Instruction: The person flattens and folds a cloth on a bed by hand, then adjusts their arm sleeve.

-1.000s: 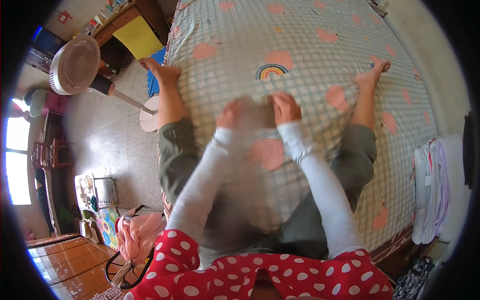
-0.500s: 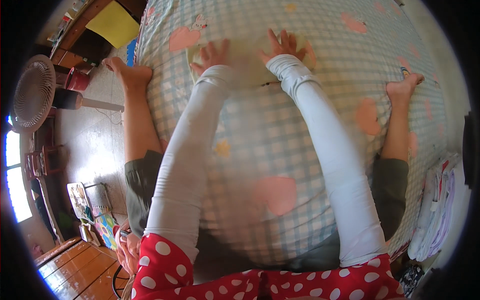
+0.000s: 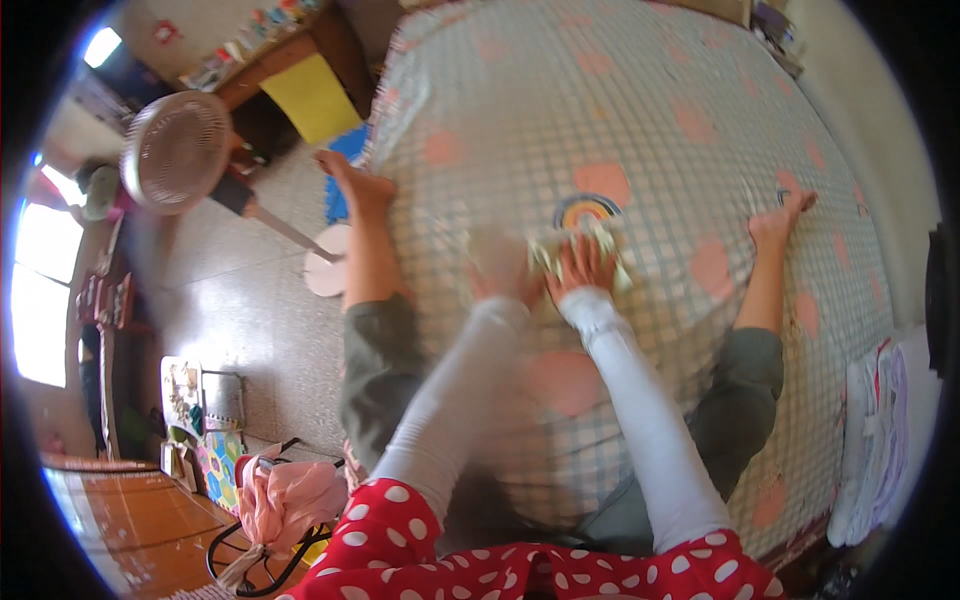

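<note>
A pale yellow-green cloth (image 3: 624, 272) lies bunched up under my hands on the checked bedsheet (image 3: 650, 330). My right hand (image 3: 582, 264) rests on it palm down, its fingers stretched out and apart. Just to its left, my left hand (image 3: 505, 268) is over the cloth's other side. A hazy smear covers it, so its fingers cannot be made out. Both forearms wear white sleeves. A printed rainbow (image 3: 587, 210) on the sheet shows just beyond the cloth.
My legs are spread on either side of the cloth. To the left stand a fan (image 3: 177, 152) and a desk with a yellow sheet (image 3: 311, 98) hanging from it. A pink bag (image 3: 285, 495) is at lower left. Folded fabrics (image 3: 872, 440) are stacked at right.
The cloth has gone from spread out to bunched up. My hands have come closer together and nearer to me. The whole view has shifted, showing more of the room at left.
</note>
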The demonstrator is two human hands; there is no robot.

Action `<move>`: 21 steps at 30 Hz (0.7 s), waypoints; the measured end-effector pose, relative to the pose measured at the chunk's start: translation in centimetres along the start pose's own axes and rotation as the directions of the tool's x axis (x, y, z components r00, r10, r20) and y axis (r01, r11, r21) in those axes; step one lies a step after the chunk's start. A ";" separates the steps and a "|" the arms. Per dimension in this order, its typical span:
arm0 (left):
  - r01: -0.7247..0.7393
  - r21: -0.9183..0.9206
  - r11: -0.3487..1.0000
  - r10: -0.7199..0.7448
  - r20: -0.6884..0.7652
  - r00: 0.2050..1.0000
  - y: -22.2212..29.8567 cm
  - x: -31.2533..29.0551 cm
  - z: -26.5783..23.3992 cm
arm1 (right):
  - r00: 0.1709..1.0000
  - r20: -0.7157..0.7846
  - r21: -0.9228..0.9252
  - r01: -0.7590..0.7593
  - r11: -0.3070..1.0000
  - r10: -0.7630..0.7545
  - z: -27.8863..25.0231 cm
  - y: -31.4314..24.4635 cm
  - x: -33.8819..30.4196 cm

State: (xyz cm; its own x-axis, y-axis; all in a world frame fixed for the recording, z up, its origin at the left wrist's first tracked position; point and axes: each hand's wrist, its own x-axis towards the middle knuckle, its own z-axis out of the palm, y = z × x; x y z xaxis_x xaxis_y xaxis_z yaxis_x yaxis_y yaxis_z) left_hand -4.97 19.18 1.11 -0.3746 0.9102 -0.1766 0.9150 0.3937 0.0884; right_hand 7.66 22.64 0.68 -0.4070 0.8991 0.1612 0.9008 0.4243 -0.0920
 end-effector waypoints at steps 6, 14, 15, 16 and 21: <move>-0.196 0.219 0.956 0.204 -0.016 0.979 -0.7 -11.0 0.0 | 0.996 0.088 0.061 0.002 0.998 -0.008 -1.6 -0.8 -10.0; -0.220 0.004 0.975 0.218 -0.141 0.966 -1.8 -19.9 4.3 | 0.989 -0.015 0.092 0.145 0.985 -0.144 -2.3 -1.0 -20.3; -0.266 -0.085 0.960 0.248 -0.178 0.952 -2.1 -20.6 5.0 | 0.990 -0.020 0.090 0.142 0.986 -0.141 -2.3 -0.8 -20.9; -0.309 -0.168 0.936 0.271 -0.216 0.938 -2.4 -21.2 5.3 | 0.992 -0.001 0.110 0.126 0.986 -0.127 -3.4 -1.0 -21.6; -0.289 -0.388 0.875 0.212 -0.230 0.950 -2.7 -23.2 6.4 | 0.996 0.092 0.146 -0.015 0.989 0.001 -6.5 -1.2 -23.2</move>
State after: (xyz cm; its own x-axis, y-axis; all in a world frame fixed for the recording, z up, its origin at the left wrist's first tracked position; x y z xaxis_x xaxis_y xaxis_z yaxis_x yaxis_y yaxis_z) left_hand 2.20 -3.89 -1.32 -0.1961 0.9776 0.0761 0.8508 0.1310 0.5090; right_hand 16.99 0.56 3.40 -0.4179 0.9058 0.0699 0.8751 0.4220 -0.2367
